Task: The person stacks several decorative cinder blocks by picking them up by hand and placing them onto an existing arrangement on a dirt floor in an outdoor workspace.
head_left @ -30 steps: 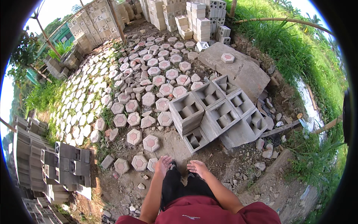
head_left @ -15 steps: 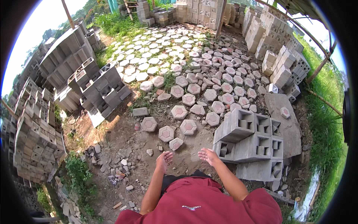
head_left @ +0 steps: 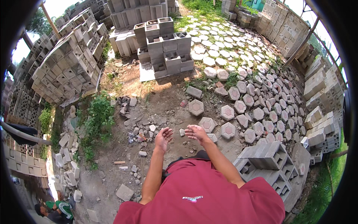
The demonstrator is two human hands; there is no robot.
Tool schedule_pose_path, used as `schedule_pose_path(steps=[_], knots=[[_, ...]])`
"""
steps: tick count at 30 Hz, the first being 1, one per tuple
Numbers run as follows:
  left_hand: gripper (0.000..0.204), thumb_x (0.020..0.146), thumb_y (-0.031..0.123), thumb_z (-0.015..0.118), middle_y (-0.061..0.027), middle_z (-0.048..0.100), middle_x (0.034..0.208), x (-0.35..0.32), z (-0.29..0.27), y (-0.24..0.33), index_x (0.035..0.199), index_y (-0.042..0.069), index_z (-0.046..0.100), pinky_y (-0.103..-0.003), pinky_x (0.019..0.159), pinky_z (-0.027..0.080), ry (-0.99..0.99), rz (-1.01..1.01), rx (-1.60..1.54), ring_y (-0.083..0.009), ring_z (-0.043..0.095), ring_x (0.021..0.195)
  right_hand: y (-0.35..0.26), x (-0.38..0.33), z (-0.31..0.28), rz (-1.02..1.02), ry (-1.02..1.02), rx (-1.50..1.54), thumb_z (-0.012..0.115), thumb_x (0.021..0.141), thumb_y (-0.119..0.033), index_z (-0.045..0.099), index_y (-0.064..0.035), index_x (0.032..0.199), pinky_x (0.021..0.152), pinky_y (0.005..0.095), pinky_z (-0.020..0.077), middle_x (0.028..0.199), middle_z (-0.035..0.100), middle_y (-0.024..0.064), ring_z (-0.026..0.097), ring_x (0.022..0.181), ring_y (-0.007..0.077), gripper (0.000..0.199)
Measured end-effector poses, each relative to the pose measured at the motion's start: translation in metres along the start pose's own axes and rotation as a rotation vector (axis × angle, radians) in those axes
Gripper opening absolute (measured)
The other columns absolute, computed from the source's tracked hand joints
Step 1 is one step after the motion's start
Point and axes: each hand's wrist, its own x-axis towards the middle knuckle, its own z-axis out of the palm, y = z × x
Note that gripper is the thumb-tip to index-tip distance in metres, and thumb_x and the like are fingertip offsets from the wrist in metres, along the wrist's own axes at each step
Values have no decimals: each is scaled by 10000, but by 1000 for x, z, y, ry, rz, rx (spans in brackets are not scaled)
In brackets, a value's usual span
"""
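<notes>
Watching out for trips.
From far off, I see the left hand (head_left: 164, 138) and right hand (head_left: 196, 133) mid-frame, both empty. Six-sided blocks (head_left: 228, 130) lie right of centre. Those, or loose stones (head_left: 152, 127) left of centre, might cause a stumble.

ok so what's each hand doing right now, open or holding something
Left hand: open, empty, fingers slightly curled, raised above the ground.
Right hand: open, empty, fingers pointing toward the left hand.

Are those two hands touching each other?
Apart. The head view shows a gap between the left hand and the right hand, with the brown ground visible between them.
</notes>
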Motion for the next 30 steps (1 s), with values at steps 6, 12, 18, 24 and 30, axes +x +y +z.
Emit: schedule_pose_path(steps=[6, 12, 18, 24, 30], knots=[[404, 948, 367, 406, -91, 595, 1126, 17, -21, 10, 1175, 53, 518, -416, 887, 439, 76, -9, -138, -221, 559, 1028, -20, 45, 13, 49, 6, 40, 538, 927, -310, 555, -63, 1039, 722, 304, 511, 984, 651, 94, 630, 850, 183, 272], [433, 943, 380, 384, -92, 574, 1158, 78, -17, 34, 1190, 47, 506, -417, 913, 428, 115, -36, -118, -227, 544, 1043, -57, 113, 17, 74, -33, 29, 521, 929, -339, 548, -53, 1085, 798, 329, 482, 1027, 639, 95, 619, 912, 196, 327], [435, 944, 371, 382, -95, 564, 1167, 188, 14, 84, 1200, 40, 501, -415, 919, 425, 100, -40, -109, -229, 536, 1051, -132, 213, 16, 93, -31, 45, 538, 920, -333, 553, -42, 1099, 778, 329, 504, 1011, 645, 99, 630, 892, 207, 341], [399, 943, 354, 403, -100, 593, 1129, 308, 83, 178, 1170, 48, 521, -411, 896, 438, 84, -82, -71, -235, 555, 1036, -267, 322, 9, -27, -16, 41, 516, 932, -312, 559, -42, 1109, 786, 325, 485, 1027, 646, 104, 625, 912, 192, 325], [368, 945, 328, 418, -100, 616, 1075, 405, 160, 281, 1140, 42, 541, -384, 850, 467, -47, 138, 34, -221, 578, 992, -357, 390, -6, -93, 23, 128, 509, 934, -291, 560, -38, 1113, 790, 314, 487, 1034, 642, 113, 625, 910, 197, 314]])
